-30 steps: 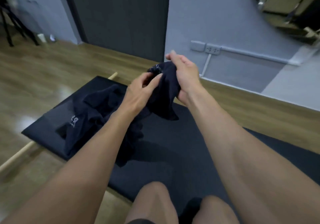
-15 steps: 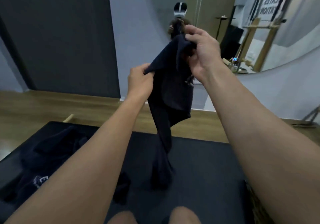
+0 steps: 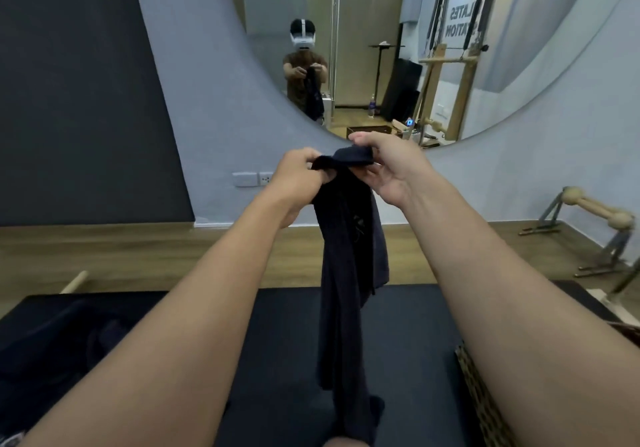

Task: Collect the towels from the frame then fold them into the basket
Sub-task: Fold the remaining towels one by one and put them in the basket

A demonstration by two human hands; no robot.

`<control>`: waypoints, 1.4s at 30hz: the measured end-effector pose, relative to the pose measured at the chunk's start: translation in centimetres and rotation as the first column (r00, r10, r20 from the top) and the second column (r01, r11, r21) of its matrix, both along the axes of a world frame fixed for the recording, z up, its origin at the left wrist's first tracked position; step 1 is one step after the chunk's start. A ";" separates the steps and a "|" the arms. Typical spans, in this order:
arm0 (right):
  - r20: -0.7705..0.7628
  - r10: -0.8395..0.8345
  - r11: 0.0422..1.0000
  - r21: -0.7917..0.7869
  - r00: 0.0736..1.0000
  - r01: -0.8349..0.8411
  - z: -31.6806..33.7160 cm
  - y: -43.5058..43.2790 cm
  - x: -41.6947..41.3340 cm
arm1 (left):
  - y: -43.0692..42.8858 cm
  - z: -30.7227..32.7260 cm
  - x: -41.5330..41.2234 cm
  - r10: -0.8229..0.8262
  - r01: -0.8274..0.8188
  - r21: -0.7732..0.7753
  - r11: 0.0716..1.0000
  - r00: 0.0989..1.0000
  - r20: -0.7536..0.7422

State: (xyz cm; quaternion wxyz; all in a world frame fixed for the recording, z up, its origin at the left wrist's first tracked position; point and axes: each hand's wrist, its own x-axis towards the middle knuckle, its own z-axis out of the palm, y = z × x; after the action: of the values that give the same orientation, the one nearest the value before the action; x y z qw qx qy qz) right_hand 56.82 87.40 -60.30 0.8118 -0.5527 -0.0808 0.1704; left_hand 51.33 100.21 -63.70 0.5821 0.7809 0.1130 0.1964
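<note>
A dark navy towel [image 3: 349,273] hangs lengthwise in front of me, its lower end reaching the black mat [image 3: 284,342]. My left hand [image 3: 298,183] grips the towel's top edge on the left. My right hand [image 3: 388,166] pinches the same edge between thumb and fingers on the right. More dark towels [image 3: 69,339] lie in a heap on the mat at the lower left. A woven basket [image 3: 474,387] shows only its rim at the lower right, partly hidden by my right forearm.
A large round mirror [image 3: 381,48] on the grey wall ahead reflects me holding the towel. Wooden handles on a metal frame [image 3: 595,214] stand at the right. A wooden bar [image 3: 74,282] pokes out at the mat's far left, above the wood floor.
The towel has been lifted off the mat and now hangs from both hands. My hands have come down level, close together at its top edge, and my view has tilted up to the mirror.
</note>
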 end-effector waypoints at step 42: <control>0.403 0.127 0.660 -0.717 0.907 0.226 -10.8 2.1 16.5 | 18.0 -8.5 2.3 0.532 -0.525 0.092 0.846 0.827 -0.181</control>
State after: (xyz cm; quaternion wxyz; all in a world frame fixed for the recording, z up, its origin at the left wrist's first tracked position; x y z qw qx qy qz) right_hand 73.35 89.48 -71.07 0.4787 -0.8622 -0.1600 0.0430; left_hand 53.62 118.16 -72.25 0.4758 0.7456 0.3786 0.2727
